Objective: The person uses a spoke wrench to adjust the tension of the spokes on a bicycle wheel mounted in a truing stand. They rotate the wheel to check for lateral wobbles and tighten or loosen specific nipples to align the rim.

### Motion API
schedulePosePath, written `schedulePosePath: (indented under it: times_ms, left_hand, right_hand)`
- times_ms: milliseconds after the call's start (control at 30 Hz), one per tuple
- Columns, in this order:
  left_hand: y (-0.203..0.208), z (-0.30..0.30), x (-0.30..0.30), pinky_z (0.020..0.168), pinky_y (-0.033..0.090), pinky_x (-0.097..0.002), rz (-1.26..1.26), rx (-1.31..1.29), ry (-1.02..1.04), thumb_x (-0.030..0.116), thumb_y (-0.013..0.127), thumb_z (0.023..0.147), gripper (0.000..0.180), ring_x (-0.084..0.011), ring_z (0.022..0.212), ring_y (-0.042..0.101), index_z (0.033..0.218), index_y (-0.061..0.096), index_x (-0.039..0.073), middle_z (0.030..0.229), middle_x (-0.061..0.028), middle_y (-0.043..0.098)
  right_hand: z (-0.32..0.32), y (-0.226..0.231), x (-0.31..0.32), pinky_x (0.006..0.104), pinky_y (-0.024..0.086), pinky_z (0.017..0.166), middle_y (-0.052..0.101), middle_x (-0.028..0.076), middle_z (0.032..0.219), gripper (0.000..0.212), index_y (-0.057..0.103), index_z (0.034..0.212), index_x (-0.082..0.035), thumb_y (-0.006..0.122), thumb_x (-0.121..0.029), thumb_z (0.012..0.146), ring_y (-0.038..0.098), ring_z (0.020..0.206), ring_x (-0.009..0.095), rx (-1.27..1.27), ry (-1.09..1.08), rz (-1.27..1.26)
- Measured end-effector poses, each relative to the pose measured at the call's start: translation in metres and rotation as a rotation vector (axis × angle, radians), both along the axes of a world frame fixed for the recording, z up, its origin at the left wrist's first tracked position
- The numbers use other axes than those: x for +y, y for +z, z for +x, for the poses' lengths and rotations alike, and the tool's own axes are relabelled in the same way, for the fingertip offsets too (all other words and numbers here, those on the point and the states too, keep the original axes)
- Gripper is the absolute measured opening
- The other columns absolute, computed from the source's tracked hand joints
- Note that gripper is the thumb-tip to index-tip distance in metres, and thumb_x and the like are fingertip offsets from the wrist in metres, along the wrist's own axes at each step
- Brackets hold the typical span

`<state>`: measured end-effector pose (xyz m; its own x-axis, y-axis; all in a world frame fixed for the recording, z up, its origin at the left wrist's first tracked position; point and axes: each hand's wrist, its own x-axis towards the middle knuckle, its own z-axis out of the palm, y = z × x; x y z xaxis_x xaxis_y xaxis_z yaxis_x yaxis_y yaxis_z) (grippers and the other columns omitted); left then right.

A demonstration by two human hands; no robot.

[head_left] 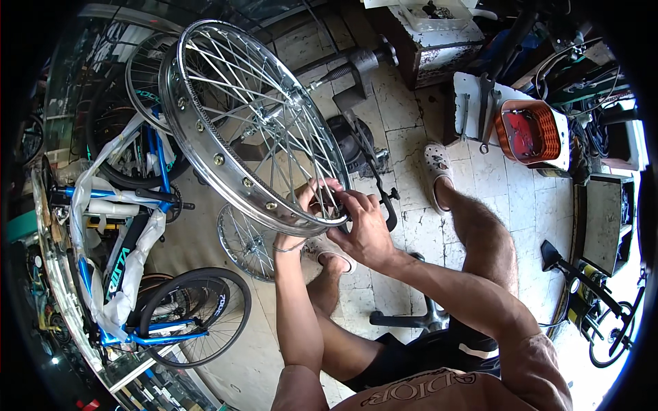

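Observation:
A shiny spoked bicycle wheel (233,171) is held up in front of me, tilted, with silver spokes running to its hub (293,101). My left hand (307,194) comes from behind the rim at its near lower edge, fingers bent in among the spokes and partly covered by rim and spokes. Against the right side of the same stretch of rim, my right hand (367,229) has its thumb and fingers closed together. Anything small between those right fingertips is hidden. A metal wheel stand (363,65) with a screw clamp reaches the hub's far end.
A blue bicycle frame (164,161) partly wrapped in white sheeting lies left, near a black-tyred wheel (241,294). Another spoked wheel (240,253) rests beneath the raised one. To the right, wrenches (485,103) and an orange basket (506,133) sit on a white surface.

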<state>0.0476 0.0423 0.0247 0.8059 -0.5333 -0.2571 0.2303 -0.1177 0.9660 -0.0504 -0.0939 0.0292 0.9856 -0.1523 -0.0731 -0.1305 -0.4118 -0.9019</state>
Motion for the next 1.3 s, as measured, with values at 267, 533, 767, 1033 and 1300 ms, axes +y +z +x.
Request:
schedulePosePath:
  times_ms: [267, 533, 767, 1033, 1300]
  left_hand:
    - [0.005, 0.006, 0.033, 0.074, 0.056, -0.0230, 0.066, 0.184, 0.019, 0.002, 0.070, 0.087, 0.038, -0.0127, 0.086, 0.067, 0.122, 0.059, -0.003, 0.102, -0.0085, 0.069]
    - [0.005, 0.005, 0.040, 0.074, 0.057, -0.0243, 0.004, 0.115, 0.034, 0.003, 0.078, 0.078, 0.041, -0.0123, 0.086, 0.067, 0.114, 0.059, -0.001, 0.097, -0.0065, 0.067]
    - [0.008, -0.010, 0.010, 0.074, 0.050, -0.0232, 0.101, 0.010, 0.060, 0.006, 0.073, 0.083, 0.027, -0.0073, 0.084, 0.060, 0.107, 0.060, 0.006, 0.092, 0.0017, 0.063]
    - [-0.003, -0.017, -0.003, 0.064, 0.051, -0.0218, 0.260, -0.020, 0.258, 0.011, 0.073, 0.088, 0.023, -0.0081, 0.072, 0.063, 0.104, 0.060, 0.001, 0.087, -0.0032, 0.068]
    - [0.015, -0.001, 0.026, 0.070, 0.052, -0.0210, 0.074, 0.180, 0.009, 0.006, 0.074, 0.084, 0.054, -0.0074, 0.077, 0.062, 0.135, 0.055, 0.004, 0.085, -0.0001, 0.065]
  right_hand:
    - [-0.001, 0.005, -0.001, 0.0448, 0.043, 0.097, 0.060, 0.021, 0.117, 0.079, 0.041, 0.136, 0.002, 0.077, -0.024, 0.070, 0.051, 0.106, 0.037, 0.003, -0.022, 0.011]
    - [-0.001, 0.013, -0.005, 0.0455, 0.045, 0.095, 0.054, 0.020, 0.120, 0.078, 0.052, 0.134, 0.003, 0.080, -0.029, 0.069, 0.047, 0.108, 0.036, 0.005, -0.007, -0.036]
    - [0.001, 0.011, -0.008, 0.0457, 0.043, 0.096, 0.054, 0.019, 0.117, 0.069, 0.054, 0.127, 0.002, 0.079, -0.028, 0.069, 0.046, 0.108, 0.036, 0.024, 0.046, -0.073]
    - [-0.002, 0.001, 0.003, 0.0471, 0.039, 0.100, 0.050, 0.025, 0.123, 0.075, 0.041, 0.131, 0.007, 0.076, -0.025, 0.072, 0.047, 0.109, 0.039, -0.063, -0.031, -0.012]
    - [0.004, -0.001, -0.002, 0.0502, 0.041, 0.099, 0.041, 0.024, 0.136, 0.071, 0.056, 0.124, 0.004, 0.078, -0.036, 0.069, 0.044, 0.115, 0.042, -0.056, 0.034, -0.078]
